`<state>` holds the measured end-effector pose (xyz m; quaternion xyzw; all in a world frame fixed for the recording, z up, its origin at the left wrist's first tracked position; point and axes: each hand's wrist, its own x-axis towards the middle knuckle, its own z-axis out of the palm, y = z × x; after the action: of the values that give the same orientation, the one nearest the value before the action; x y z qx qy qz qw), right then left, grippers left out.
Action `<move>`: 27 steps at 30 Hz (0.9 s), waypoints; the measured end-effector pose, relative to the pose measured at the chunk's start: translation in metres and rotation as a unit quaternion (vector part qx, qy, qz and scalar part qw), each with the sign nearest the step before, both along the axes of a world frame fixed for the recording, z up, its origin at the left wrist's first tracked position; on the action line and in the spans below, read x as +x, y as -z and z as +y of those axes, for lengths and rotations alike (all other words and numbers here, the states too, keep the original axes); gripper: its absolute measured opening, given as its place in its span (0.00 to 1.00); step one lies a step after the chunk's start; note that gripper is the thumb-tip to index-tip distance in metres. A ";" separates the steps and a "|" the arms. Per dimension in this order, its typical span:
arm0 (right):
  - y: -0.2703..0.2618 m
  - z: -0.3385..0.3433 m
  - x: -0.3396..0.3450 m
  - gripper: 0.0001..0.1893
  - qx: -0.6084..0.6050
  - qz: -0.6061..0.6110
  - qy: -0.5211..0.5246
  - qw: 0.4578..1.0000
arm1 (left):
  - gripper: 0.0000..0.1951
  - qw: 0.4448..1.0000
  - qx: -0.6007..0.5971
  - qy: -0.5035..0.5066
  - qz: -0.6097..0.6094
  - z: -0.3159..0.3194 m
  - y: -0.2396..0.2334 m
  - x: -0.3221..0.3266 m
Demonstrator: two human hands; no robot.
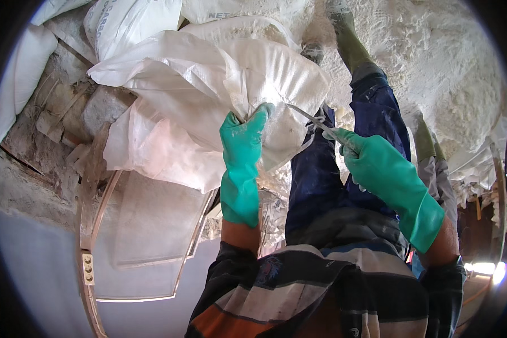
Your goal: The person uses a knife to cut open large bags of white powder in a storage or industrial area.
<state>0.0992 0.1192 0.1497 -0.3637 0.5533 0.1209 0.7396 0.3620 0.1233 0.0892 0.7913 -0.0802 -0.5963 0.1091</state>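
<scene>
My left hand [245,143], in a green rubber glove, pinches a gathered fold of a large white woven plastic sack [181,80]. The sack spreads out in front of me, creased and bunched around the grip. To the right, my right hand [369,158], gloved the same way, is closed around a thin greyish strip or rod [306,114]. Its far end reaches the sack's surface. Whether it is a cord or a tool I cannot tell. A loose pale strand hangs near it. Part of the fingers on both hands is hidden.
White powder [443,76] is heaped at the upper right, around my boot [350,40]. Filled white sacks [130,25] with printing lie at the upper left, near rubble [107,105]. A wooden post [88,203] carries a socket strip [88,269]. Another person's legs [433,169] show at right.
</scene>
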 end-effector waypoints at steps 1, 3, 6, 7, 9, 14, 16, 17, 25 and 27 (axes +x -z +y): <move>-0.005 0.000 -0.001 0.21 0.025 0.004 0.045 0.999 | 0.12 1.000 -0.004 0.006 -0.007 -0.001 -0.001 -0.002; -0.012 -0.005 -0.003 0.19 0.119 0.024 0.127 0.984 | 0.10 0.999 -0.010 0.019 -0.027 0.000 -0.004 -0.004; -0.017 -0.020 0.002 0.16 0.237 0.055 0.225 0.943 | 0.10 1.000 -0.030 -0.001 -0.003 0.002 -0.004 0.000; -0.012 -0.012 0.008 0.15 0.217 0.053 0.252 0.942 | 0.10 1.000 -0.027 -0.004 -0.003 0.003 -0.003 0.002; 0.007 0.008 0.022 0.13 0.127 0.059 0.257 0.956 | 0.10 1.000 -0.017 -0.008 -0.001 0.008 -0.001 0.006; 0.060 -0.005 0.046 0.11 0.026 0.082 0.213 0.973 | 0.11 1.000 -0.012 0.007 0.002 0.005 0.000 -0.004; 0.048 -0.011 0.043 0.14 0.084 0.060 0.212 0.972 | 0.13 1.000 -0.007 0.018 -0.011 0.009 -0.001 0.000; 0.040 -0.010 0.042 0.16 0.114 0.050 0.210 0.970 | 0.14 0.999 -0.008 0.029 -0.027 0.013 0.001 0.001; 0.002 0.041 0.023 0.17 0.287 0.050 0.355 0.888 | 0.21 0.962 0.002 0.206 -0.179 0.012 0.005 -0.043; 0.000 0.047 0.020 0.19 0.279 0.035 0.389 0.877 | 0.22 0.990 -0.009 0.133 -0.055 0.018 0.017 -0.034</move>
<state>0.1189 0.1662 0.1497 0.1065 0.6194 -0.0143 0.7777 0.3284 0.1408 0.0726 0.8040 -0.1957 -0.5606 0.0317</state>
